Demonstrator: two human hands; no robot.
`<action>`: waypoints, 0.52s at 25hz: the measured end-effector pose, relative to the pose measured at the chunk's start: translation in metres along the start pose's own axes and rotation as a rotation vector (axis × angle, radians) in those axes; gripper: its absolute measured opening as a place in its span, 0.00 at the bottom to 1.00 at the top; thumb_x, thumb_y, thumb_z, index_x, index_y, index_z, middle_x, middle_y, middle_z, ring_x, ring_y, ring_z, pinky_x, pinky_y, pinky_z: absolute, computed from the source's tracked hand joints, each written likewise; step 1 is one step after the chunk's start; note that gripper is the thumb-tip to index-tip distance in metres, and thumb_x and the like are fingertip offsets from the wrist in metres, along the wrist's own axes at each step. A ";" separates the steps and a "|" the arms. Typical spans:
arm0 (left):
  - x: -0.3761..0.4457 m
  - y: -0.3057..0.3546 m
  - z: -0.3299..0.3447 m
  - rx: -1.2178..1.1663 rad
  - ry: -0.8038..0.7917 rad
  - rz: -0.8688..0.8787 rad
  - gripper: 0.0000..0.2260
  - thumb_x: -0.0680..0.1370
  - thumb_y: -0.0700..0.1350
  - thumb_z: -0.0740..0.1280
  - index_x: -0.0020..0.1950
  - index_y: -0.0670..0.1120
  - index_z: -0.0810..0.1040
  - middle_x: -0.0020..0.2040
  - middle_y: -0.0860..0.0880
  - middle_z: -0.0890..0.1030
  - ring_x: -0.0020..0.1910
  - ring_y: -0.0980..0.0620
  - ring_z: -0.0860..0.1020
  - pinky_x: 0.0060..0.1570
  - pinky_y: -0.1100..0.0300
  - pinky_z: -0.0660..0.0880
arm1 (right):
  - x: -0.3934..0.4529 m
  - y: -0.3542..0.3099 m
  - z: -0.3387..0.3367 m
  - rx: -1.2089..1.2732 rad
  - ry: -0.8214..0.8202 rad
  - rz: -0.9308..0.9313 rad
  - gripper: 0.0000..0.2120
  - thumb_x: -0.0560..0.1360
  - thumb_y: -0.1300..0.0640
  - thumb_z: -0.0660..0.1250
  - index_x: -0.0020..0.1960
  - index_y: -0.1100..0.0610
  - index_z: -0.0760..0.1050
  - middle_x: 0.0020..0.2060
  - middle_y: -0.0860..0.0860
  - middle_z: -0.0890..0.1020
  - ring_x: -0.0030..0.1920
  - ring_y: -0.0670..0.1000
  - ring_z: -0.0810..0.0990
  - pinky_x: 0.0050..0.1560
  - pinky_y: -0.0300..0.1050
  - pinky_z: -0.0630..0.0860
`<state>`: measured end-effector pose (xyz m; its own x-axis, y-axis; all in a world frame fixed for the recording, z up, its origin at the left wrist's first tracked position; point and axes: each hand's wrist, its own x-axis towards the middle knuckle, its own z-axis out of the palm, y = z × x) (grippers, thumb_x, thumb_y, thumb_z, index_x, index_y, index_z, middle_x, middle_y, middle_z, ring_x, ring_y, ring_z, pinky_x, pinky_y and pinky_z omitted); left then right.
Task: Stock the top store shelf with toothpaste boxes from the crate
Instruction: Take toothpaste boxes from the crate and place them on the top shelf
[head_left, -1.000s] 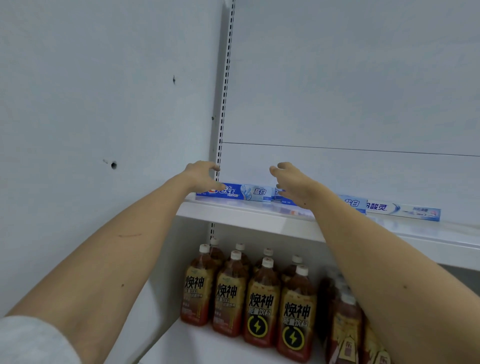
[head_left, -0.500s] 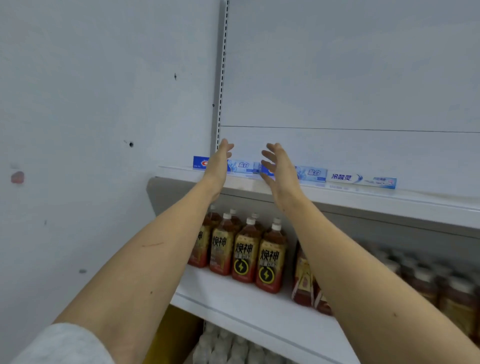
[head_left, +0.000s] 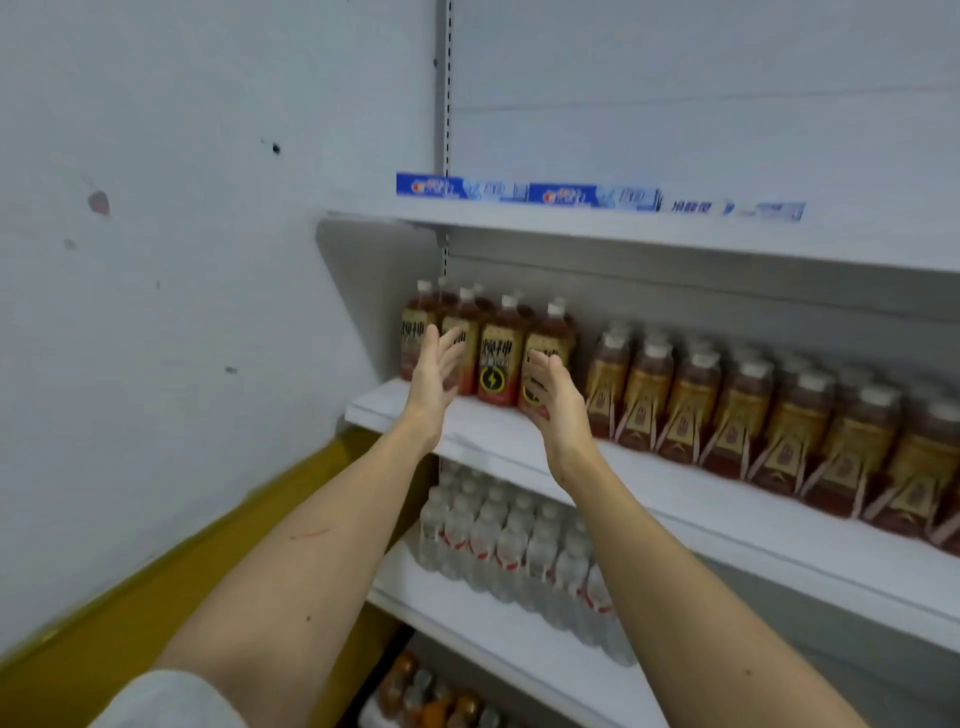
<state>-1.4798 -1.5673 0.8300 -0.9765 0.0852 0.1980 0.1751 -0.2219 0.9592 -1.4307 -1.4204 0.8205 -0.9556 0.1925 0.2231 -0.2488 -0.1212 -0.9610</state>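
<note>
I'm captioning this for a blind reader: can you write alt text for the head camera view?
Two empty, open hands, left hand and right hand, reach out in front of brown drink bottles on a store shelf. Above, three toothpaste boxes lie end to end on the top shelf; water bottles fill the shelf below.

Three toothpaste boxes are lying end to end along the top shelf (head_left: 623, 231), well above both hands. The left blue box (head_left: 460, 187) is sitting up and slightly left of the left hand (head_left: 434, 376), its end poking past the shelf upright. The second blue box (head_left: 592, 196) is lying touching it, above the right hand (head_left: 553, 400). The white box (head_left: 732, 209) is resting farther right, beyond the right hand. All are lying flat on a long side, print blurred.
</note>
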 end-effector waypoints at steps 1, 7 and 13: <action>-0.009 -0.017 -0.004 0.010 0.005 -0.029 0.27 0.82 0.64 0.45 0.74 0.54 0.69 0.74 0.51 0.70 0.74 0.53 0.65 0.75 0.45 0.56 | -0.008 0.015 -0.005 -0.007 0.010 0.034 0.20 0.84 0.44 0.50 0.68 0.49 0.71 0.65 0.47 0.74 0.68 0.49 0.71 0.70 0.53 0.67; -0.056 -0.130 -0.030 -0.003 -0.036 -0.285 0.28 0.80 0.67 0.45 0.72 0.55 0.71 0.71 0.49 0.73 0.73 0.51 0.66 0.71 0.47 0.59 | -0.078 0.123 -0.009 0.013 0.097 0.276 0.21 0.82 0.40 0.52 0.67 0.48 0.73 0.66 0.46 0.76 0.66 0.48 0.73 0.70 0.54 0.66; -0.119 -0.245 -0.048 0.087 -0.093 -0.574 0.28 0.82 0.64 0.46 0.73 0.52 0.70 0.71 0.49 0.73 0.73 0.50 0.66 0.72 0.47 0.57 | -0.150 0.224 -0.012 -0.114 0.160 0.567 0.22 0.84 0.44 0.49 0.72 0.52 0.69 0.69 0.48 0.73 0.69 0.50 0.70 0.71 0.54 0.65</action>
<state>-1.4128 -1.5695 0.5614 -0.9038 0.2535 -0.3449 -0.3649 -0.0351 0.9304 -1.3408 -1.4649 0.5694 -0.8966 0.2734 -0.3484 0.3198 -0.1447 -0.9364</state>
